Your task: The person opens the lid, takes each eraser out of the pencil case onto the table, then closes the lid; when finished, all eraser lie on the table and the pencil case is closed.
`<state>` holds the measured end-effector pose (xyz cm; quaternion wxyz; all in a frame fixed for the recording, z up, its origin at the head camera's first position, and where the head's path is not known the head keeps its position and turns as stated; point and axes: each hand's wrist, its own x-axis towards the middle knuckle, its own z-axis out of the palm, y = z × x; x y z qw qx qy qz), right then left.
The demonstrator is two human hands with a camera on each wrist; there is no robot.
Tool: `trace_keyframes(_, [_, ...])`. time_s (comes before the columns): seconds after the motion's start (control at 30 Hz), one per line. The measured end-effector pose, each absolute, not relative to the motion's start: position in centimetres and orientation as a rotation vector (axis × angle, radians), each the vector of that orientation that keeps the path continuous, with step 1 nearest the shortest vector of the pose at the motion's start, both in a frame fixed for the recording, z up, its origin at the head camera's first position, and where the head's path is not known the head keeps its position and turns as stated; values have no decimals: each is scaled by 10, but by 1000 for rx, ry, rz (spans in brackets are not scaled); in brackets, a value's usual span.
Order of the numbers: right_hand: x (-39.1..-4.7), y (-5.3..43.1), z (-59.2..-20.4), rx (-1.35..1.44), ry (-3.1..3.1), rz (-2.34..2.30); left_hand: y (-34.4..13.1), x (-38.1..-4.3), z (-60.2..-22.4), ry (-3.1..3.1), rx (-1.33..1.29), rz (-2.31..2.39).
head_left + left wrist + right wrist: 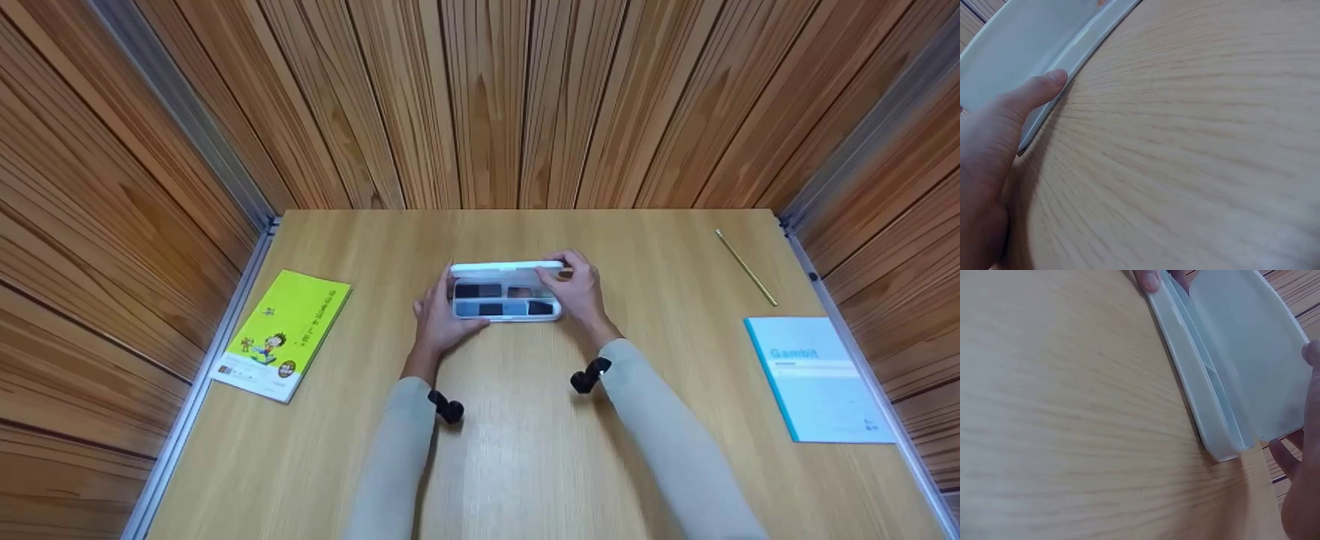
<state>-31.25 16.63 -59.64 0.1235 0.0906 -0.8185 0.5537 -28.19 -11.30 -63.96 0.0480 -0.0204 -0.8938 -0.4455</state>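
- Nearest, two pale grey sleeves [671, 427] reach in from the lower edge of the head view, over a light wood tabletop [525, 465].
- A small black device [447, 409] is worn on the left wrist, and a similar one, the black gadget [590, 375], on the right.
- Toward the right edge of the tabletop lies a pale blue book [821, 382], its cover reading "Gambit".
- Toward the left edge, set at a slant, lies a yellow-green book [289, 330] with a cartoon child on its cover and a white band along its near end.
- In the middle, the left hand [441, 319] grips the left end of a white case [504, 298], its fingers partly spread around it, the thumb pressed on the near edge.
- The case sits on the tabletop between both hands, its lid [1249, 349] tilted up along the far side. Dark and bluish patches show in its compartments — too unclear to name.
- The right hand [577, 289] pinches the lid near its right end, fingers and thumb nearly closed on the edge.
- Farther off, at the right, a thin gold stick [745, 267] lies slantwise, just beyond the blue book.
- Behind everything stands a wood-plank wall [487, 105].
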Motion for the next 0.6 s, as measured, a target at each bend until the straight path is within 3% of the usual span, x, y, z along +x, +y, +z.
trace_keyframes(0.6, [-318, 157, -591, 125, -2414, 1603, -113, -277, -641, -2618, -128, -1404])
